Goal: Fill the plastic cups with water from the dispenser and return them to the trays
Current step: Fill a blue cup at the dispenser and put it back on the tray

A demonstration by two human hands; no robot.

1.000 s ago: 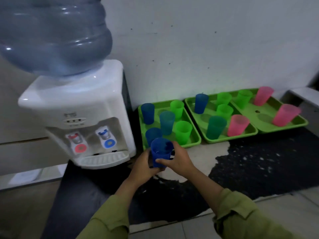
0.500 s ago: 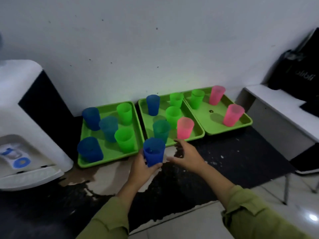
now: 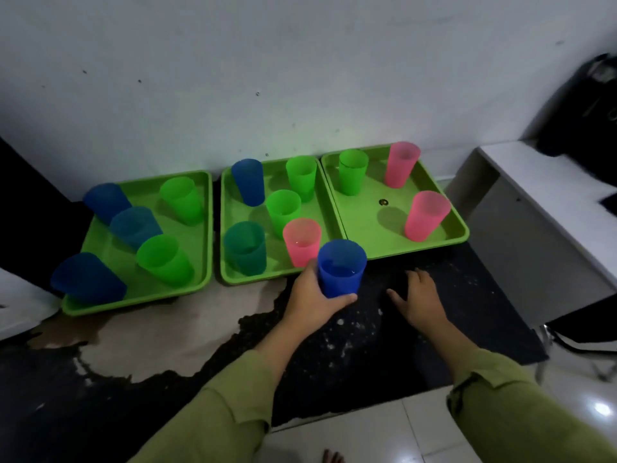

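Observation:
My left hand grips a blue plastic cup with water in it, held just in front of the gap between the middle tray and the right tray. My right hand hovers open and empty to the right of the cup, over the dark mat. Three green trays stand in a row against the wall; the left tray holds several blue and green cups. A pink cup stands at the middle tray's front right corner, close behind the held cup. Only a white corner of the dispenser shows at the far left.
The right tray holds a green cup and two pink cups, with bare floor in its front left part. A worn dark mat lies under my hands. A low grey-white bench stands to the right with a black bag on it.
My view has swung right, away from the dispenser. The left hand has carried the blue cup rightward toward the right tray. My right hand has let go of the cup and moved aside.

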